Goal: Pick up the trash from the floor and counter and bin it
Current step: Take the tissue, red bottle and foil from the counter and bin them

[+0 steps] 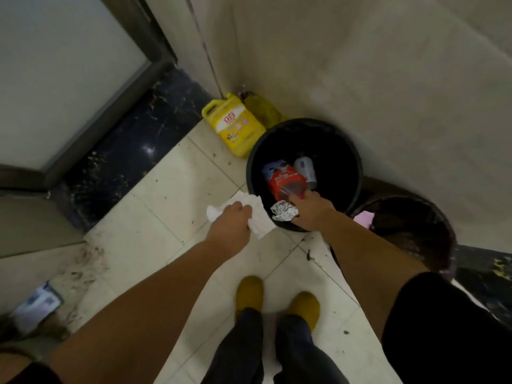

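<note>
Right grip point(302, 209) clutches foil point(284, 214) over bin point(250, 167); left grip point(231, 225) clutches tissue point(257, 214).

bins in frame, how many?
2. Black bin against the wall, under the right hand; a second dark bin to its right, partly hidden by that arm.
</note>
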Demonstrator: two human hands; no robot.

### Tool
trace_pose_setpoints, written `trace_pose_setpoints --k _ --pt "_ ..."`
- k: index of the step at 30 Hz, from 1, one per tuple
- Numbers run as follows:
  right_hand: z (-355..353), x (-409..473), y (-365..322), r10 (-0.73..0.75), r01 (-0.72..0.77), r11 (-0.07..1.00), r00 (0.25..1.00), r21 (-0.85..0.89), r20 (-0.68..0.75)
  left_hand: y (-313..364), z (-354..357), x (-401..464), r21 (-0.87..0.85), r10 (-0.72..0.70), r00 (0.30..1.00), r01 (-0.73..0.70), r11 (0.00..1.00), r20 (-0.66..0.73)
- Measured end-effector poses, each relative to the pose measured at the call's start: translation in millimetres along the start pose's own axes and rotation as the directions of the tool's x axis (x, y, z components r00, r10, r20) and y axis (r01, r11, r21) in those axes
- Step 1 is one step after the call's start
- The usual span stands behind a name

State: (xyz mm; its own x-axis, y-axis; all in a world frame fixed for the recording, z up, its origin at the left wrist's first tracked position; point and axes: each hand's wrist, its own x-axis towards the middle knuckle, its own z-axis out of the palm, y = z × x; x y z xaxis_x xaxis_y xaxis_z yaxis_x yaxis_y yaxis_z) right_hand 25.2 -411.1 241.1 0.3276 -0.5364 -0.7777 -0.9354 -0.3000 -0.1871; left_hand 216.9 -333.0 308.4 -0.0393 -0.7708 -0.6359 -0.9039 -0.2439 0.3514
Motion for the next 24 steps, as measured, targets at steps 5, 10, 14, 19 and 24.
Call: trace_pose_setpoints --k 5,10,14,19,24 --pt "35 28 15 0.105 -0.109 0.991 0.993 0.073 0.056 -21 23 12 0.015 -0.004 1.0 0.004 1.0 0.004" --pt "15 3 14 0.122 -0.124 0.966 0.992 0.229 0.026 -17 7 -9 0.065 -0.038 0.998 0.034 0.997 0.057" --pt "-23 -48 17 0.169 -0.119 0.9 0.982 0.418 -0.083 17 -23 -23 0.093 0.013 0.999 -0.017 0.995 0.046" --pt "-35 -130 63 0.334 -0.212 0.803 0.934 0.557 -0.126 97 -33 -16 0.073 0.161 0.986 -0.164 0.984 0.052" --pt "14 -182 136 0.595 -0.391 0.62 0.799 0.68 -0.083 192 21 2 0.049 0.336 0.936 -0.343 0.938 0.108"
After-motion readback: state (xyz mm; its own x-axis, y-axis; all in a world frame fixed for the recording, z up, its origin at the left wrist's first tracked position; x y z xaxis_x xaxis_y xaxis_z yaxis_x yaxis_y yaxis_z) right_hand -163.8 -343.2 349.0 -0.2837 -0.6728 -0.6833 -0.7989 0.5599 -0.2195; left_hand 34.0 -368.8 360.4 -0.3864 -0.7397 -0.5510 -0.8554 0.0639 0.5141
